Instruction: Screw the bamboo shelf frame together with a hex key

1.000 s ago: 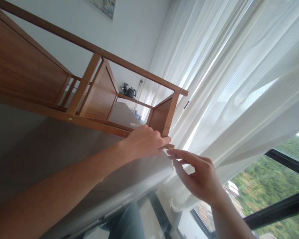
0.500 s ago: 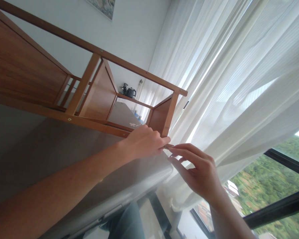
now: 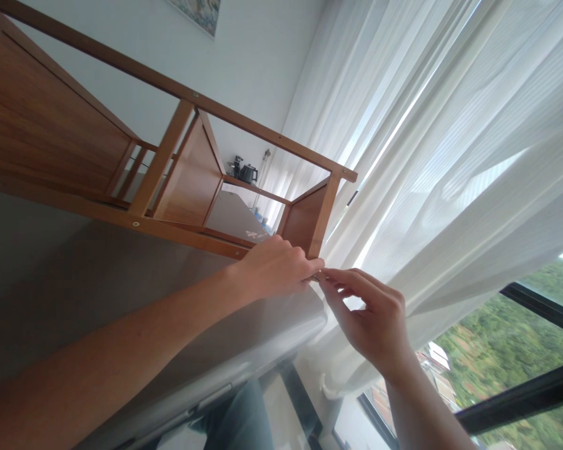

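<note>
A brown wooden shelf frame [image 3: 187, 169] lies on its side on a grey table [image 3: 122, 294]; the whole view is tilted. My left hand [image 3: 276, 269] is closed over the near end of the frame's lower rail, beside the end post. My right hand [image 3: 375, 319] comes in from the lower right. Its thumb and forefinger are pinched together right at that rail's tip, touching the left fingertips. What the pinch holds is hidden.
White sheer curtains [image 3: 450, 156] hang just behind the frame's end. A dark window frame [image 3: 520, 406] shows green hillside outside. A black kettle [image 3: 248, 173] stands on the far part of the table. A picture [image 3: 197, 9] hangs on the white wall.
My right hand has moved up and left, and its fingers have closed onto the rail tip, which showed as a small brown end before. The left hand has stayed put.
</note>
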`<state>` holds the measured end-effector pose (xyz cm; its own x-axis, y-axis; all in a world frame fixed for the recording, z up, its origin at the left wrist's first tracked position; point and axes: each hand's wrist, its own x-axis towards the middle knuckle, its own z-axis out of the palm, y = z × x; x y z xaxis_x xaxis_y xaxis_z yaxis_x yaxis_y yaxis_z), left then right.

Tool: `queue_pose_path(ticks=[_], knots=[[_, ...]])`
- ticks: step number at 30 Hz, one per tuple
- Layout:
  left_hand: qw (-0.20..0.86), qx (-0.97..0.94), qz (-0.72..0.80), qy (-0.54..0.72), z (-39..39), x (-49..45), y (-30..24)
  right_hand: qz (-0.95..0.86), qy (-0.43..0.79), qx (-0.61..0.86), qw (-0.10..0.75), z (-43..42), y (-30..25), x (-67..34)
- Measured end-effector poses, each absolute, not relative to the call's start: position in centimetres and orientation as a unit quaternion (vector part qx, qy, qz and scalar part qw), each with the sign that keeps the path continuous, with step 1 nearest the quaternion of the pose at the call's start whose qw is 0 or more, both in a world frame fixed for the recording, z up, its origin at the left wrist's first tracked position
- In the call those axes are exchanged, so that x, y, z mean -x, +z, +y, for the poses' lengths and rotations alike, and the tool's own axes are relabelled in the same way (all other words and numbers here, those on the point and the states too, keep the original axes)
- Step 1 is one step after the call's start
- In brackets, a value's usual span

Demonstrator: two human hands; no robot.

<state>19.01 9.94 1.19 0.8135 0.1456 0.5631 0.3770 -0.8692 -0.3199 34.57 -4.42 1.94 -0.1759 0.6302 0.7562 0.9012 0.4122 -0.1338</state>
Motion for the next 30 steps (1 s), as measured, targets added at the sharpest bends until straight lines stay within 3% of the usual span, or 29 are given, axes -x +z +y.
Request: queue_pose_path(ticks=[30], knots=[[0.221,0.924,-0.151,-0.274,9.6,-18.93,1.0,-0.749,-0.227,0.48,0.396,-5.04,1.48,-35.29]])
